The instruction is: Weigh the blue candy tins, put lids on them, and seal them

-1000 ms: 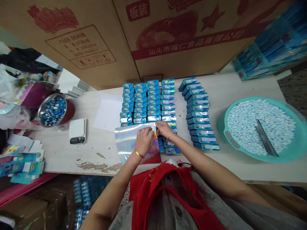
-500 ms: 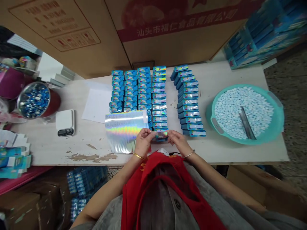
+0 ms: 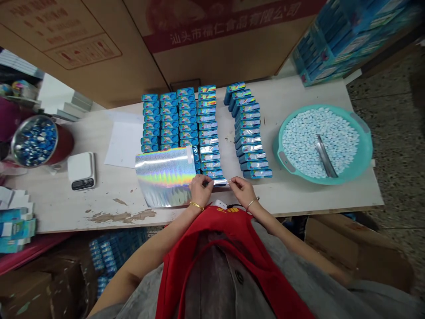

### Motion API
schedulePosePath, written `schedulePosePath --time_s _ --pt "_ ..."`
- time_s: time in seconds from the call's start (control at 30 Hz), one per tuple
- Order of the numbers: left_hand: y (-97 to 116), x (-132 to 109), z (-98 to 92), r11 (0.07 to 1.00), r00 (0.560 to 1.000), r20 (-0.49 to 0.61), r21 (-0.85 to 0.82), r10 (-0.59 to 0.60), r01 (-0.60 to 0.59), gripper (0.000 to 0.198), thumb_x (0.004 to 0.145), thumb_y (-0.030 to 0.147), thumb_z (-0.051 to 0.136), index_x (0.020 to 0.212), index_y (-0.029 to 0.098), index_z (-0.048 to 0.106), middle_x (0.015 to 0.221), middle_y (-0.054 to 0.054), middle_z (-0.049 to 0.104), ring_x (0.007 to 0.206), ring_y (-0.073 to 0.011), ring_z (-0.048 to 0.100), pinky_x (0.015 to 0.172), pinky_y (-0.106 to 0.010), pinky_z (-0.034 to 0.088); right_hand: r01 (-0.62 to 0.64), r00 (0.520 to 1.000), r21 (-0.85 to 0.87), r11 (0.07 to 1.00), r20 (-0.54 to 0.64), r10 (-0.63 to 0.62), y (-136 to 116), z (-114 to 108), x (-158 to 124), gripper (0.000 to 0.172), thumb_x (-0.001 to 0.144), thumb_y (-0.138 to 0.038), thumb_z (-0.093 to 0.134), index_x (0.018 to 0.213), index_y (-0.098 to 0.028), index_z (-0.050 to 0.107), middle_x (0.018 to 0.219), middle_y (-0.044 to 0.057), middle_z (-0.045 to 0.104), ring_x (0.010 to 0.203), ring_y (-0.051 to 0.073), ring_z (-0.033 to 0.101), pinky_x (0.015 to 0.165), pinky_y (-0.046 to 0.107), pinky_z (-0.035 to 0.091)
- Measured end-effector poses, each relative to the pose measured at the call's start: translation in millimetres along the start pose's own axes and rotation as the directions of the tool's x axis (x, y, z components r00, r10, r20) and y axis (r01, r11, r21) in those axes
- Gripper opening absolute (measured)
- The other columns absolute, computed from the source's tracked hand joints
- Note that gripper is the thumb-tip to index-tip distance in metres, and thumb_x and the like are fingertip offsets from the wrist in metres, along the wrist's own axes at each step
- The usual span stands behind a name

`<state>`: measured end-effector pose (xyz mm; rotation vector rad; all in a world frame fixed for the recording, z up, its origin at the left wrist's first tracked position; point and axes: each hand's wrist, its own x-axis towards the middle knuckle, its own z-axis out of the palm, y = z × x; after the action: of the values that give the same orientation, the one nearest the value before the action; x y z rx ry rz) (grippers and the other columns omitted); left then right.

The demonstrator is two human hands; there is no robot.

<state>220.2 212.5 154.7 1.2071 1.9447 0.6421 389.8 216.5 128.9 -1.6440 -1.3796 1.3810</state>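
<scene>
A small shiny holographic sticker (image 3: 220, 181) stretches between my hands at the near end of a column of small blue boxes (image 3: 210, 157). My left hand (image 3: 201, 190) is closed, its fingertips pinching the sticker's left end. At the other end, my right hand (image 3: 243, 192) pinches with thumb and forefinger. The sticker is over the nearest box; whether it touches the box is hard to tell. A large silvery sticker sheet (image 3: 166, 175) lies just left of my left hand, covering the near ends of other box columns.
A curved row of blue boxes (image 3: 250, 133) stands to the right. Beyond it, a turquoise basin (image 3: 288, 166) holds white tablets and a metal scoop (image 3: 325, 157). Leftward are a white scale (image 3: 81, 170) and a metal pot (image 3: 63, 141). Large cartons (image 3: 139, 75) line the back.
The camera view has shifted, so the table's things appear farther left and slightly higher. Both hands stay at the sticker, which now looks tilted and glossier.
</scene>
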Motion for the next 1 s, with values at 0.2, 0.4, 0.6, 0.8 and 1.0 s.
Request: schedulePosePath --time_s 0.2,0.4,0.6,0.8,1.0 --pt "-4 -1 5.8 0.962 0.997 0.018 0.260 0.081 -0.083 0.003 0.077 0.020 0.063 0.075 0.020 0.063 0.092 -0.004 0.060 0.096 -0.0212 0.053 0.080 -0.035 0.033 0.062 0.998 -0.140 0.988 0.019 -0.060 13 1 5 0.029 0.084 -0.043 0.049 0.075 -0.019 0.061 0.067 0.002 0.059 0.058 0.014 0.047 0.055 0.026 0.037" --pt "-5 0 8.4 0.930 0.994 0.050 0.351 0.098 -0.109 0.003 0.078 0.021 0.063 0.075 0.021 0.062 0.096 -0.004 0.059 0.096 -0.0214 0.051 0.077 -0.035 0.032 0.063 0.997 -0.179 0.982 0.054 -0.054 20 1 9 0.030 0.084 -0.044 0.047 0.076 -0.019 0.061 0.067 0.002 0.059 0.058 0.014 0.047 0.057 0.026 0.037" --pt "-4 2 9.0 0.896 0.993 0.066 0.428 0.097 -0.116 0.010 0.078 0.022 0.062 0.087 0.021 0.057 0.101 -0.006 0.058 0.101 -0.0238 0.050 0.080 -0.036 0.031 -0.068 0.997 -0.031 0.997 0.039 0.069 27 4 13 0.034 0.076 -0.050 0.054 0.082 -0.018 0.064 0.062 0.000 0.057 0.057 0.015 0.047 0.057 0.027 0.039" --pt "3 6 8.6 0.881 0.998 0.053 0.472 0.019 -0.042 0.030 0.077 0.027 0.063 0.102 0.019 0.048 0.109 -0.010 0.055 0.105 -0.0269 0.049 0.082 -0.037 0.034 -0.052 0.996 0.034 0.998 0.075 0.049 28 8 5 0.045 0.078 -0.046 0.051 0.106 -0.015 0.068 0.065 0.001 0.061 0.060 0.016 0.052 0.065 0.031 0.045" --pt "0 1 -5.8 0.819 0.975 0.153 0.530 0.161 -0.218 0.031 0.082 0.033 0.059 0.109 0.019 0.054 0.120 -0.013 0.054 0.112 -0.0287 0.049 0.090 -0.042 0.036 0.033 0.987 -0.135 0.990 0.163 -0.011 27 4 13 0.045 0.085 -0.044 0.042 0.112 -0.017 0.067 0.073 0.005 0.065 0.070 0.021 0.059 0.072 0.037 0.050"
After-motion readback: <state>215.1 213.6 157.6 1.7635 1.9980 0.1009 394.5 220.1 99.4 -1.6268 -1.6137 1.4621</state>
